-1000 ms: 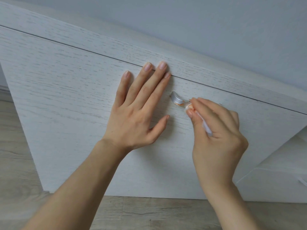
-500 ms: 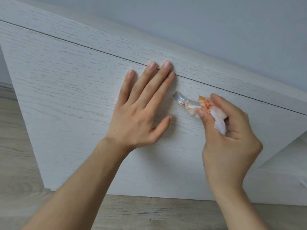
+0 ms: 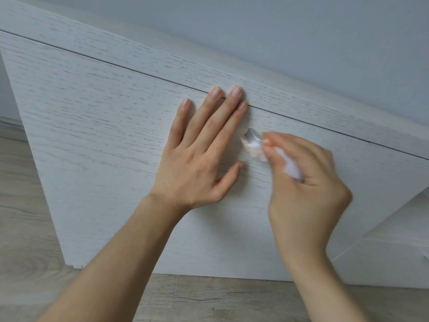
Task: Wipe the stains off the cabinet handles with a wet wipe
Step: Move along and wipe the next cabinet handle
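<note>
Right grip (image 3: 306,182) moved back, pinching wipe (image 3: 291,168) onto handle (image 3: 255,136).

Blurred right hand (image 3: 306,191) and wipe (image 3: 291,169) half-hide handle (image 3: 254,137).

My left hand (image 3: 199,159) lies flat, palm down, with its fingers straight and the thumb stuck out to the side. Its bare arm comes up from the bottom left. My right hand (image 3: 306,189) looks blurry. Its fingers are curled and pinch the wet wipe (image 3: 291,169). Its arm comes up from the bottom right.
</note>
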